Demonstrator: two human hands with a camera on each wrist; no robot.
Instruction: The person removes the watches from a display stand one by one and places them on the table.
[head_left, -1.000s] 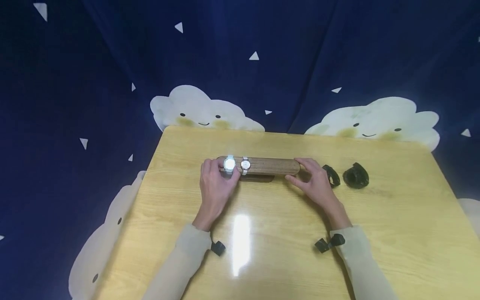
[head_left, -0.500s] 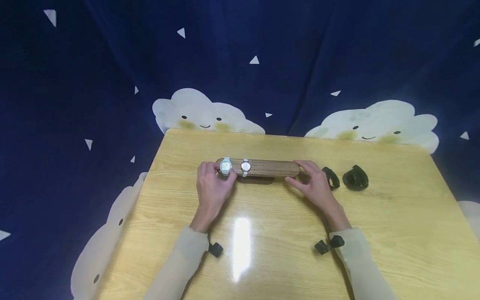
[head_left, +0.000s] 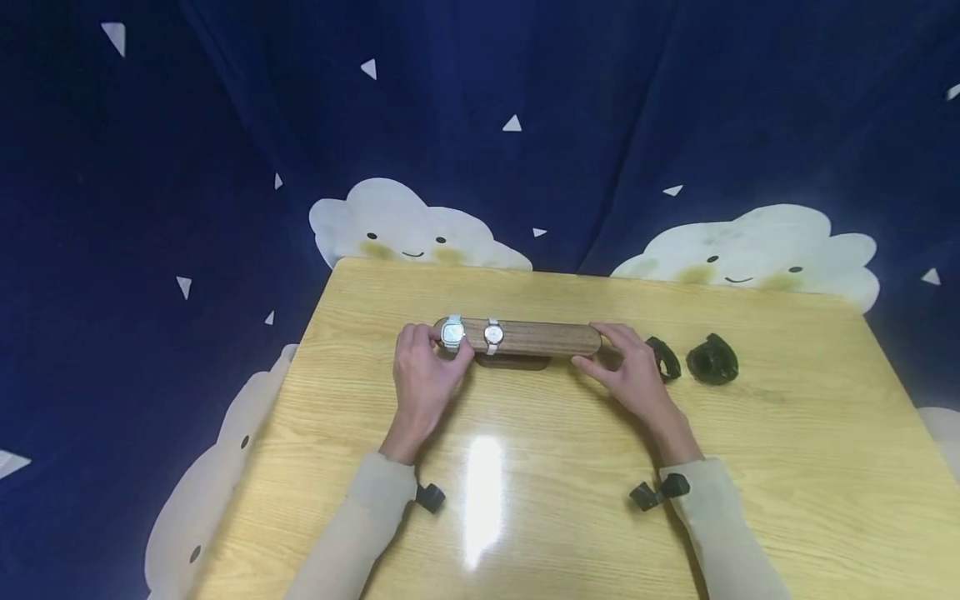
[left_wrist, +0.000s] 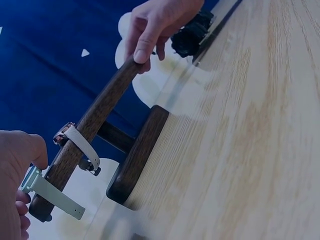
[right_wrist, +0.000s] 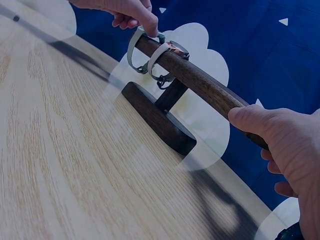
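Observation:
A dark wooden T-shaped watch stand (head_left: 551, 337) has a rounded bar raised on a short post above a flat base (right_wrist: 160, 120). Around the bar's left end sits a mint-green square watch (head_left: 452, 332), its strap end (left_wrist: 64, 201) hanging down. My left hand (head_left: 425, 367) pinches this watch by its case between thumb and fingers. Just right of it, a white-strapped watch with a rose-gold round case (head_left: 492, 335) is looped on the bar. My right hand (head_left: 633, 367) grips the bar's right end, thumb on the near side and fingers beyond.
Two black curled items, a nearer one (head_left: 663, 360) and a larger one (head_left: 712, 360), lie right of the stand beside my right hand. The light wood table (head_left: 570, 500) ends at a dark blue cloud-patterned curtain (head_left: 570, 125).
My left hand has shifted slightly left with the mint-green watch, widening the space to the white one. Glare has left its face. My right hand keeps its grip on the bar.

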